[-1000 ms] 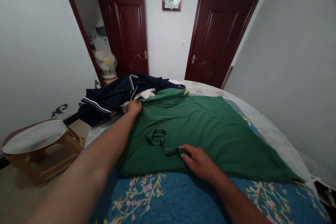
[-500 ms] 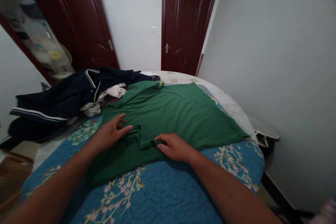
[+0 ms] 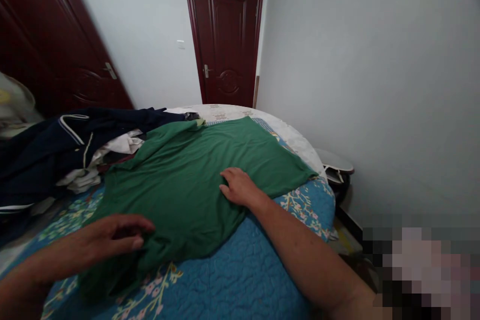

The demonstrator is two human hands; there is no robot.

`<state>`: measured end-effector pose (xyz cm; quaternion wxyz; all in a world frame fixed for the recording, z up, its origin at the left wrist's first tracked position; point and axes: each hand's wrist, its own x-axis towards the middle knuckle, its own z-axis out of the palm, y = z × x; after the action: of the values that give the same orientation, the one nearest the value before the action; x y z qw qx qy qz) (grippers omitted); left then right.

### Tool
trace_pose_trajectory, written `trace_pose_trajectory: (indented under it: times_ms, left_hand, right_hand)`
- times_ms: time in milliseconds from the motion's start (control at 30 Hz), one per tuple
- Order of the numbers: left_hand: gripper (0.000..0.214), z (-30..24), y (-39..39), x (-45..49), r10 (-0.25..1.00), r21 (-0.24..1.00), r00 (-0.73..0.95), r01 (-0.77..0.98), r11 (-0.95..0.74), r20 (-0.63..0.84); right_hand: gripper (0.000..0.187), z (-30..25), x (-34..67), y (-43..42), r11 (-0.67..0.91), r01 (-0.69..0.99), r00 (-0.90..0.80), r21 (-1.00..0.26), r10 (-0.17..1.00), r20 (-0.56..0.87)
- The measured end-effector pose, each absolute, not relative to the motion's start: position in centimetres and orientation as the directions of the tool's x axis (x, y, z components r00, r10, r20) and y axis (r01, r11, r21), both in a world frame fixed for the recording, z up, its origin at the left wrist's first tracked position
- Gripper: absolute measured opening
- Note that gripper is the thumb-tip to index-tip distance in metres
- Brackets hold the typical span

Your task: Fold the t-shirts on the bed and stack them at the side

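Observation:
A green garment (image 3: 180, 180), probably a T-shirt, is spread over a blue quilted cover (image 3: 240, 265) with flower branches on it. My right hand (image 3: 240, 187) rests on the cloth near its front edge, fingers stretched out and the thumb apart. At the near left, my left hand (image 3: 120, 235) is over the garment's bunched, shadowed corner. Its fingers are curved with a gap to the thumb, and nothing shows between them. Whether the left fingertips touch the fabric I cannot tell.
Dark navy clothes (image 3: 37, 152) with white trim lie heaped at the left, with crumpled white cloth (image 3: 120, 145) beside them. A white tablecloth (image 3: 300, 142) borders the quilted cover. A stool-like object (image 3: 333, 162) stands by the right wall. The lower right corner is pixelated.
The folded-up front part of the garment now lies flat. My left hand has moved toward me and left; my right hand has let go of the edge. The view has swung right.

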<state>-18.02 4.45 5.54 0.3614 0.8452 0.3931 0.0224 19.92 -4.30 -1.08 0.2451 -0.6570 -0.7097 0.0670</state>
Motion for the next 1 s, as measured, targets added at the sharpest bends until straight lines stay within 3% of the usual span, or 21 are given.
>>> trace_pose_trajectory:
  times_ms: [133,233,400,533,633,867,1000]
  left_hand:
    - [0.064,5.0,6.2,-12.1,0.781,0.595,0.624,0.635,-0.492,-0.019]
    - [0.076,2.3,6.0,-5.9,0.74,0.568,0.668,0.58,-0.584,0.078]
    - [0.064,-3.3,5.5,-1.8,0.611,0.291,0.744,0.542,-0.788,0.27]
    - [0.069,-4.5,6.2,-2.9,0.547,0.237,0.791,0.495,-0.836,0.276]
    - [0.071,-4.3,6.4,-3.3,0.536,0.223,0.798,0.489,-0.843,0.275]
    - [0.068,-4.4,6.6,-3.0,0.55,0.226,0.784,0.503,-0.834,0.288]
    - [0.064,-4.6,7.0,-3.1,0.55,0.229,0.779,0.501,-0.835,0.302]
  right_hand:
    - [0.056,-2.0,21.7,-3.7,-0.028,0.935,0.083,-0.352,0.986,0.142]
    - [0.058,-2.1,23.1,-3.9,-0.065,0.935,0.111,-0.349,0.987,0.115]
    - [0.051,-2.0,30.4,-8.0,-0.191,0.935,0.244,-0.3,0.958,0.15]
    - [0.044,-1.5,38.9,-14.4,-0.418,0.87,0.486,-0.262,0.821,0.301]
    - [0.041,-1.2,43.5,-18.5,-0.585,0.768,0.64,-0.26,0.707,0.3]
    - [0.032,-1.5,45.6,-21.0,-0.595,0.683,0.693,-0.423,0.711,0.119]
    - [0.025,-1.3,45.1,-20.4,-0.578,0.527,0.768,-0.623,0.638,0.057]
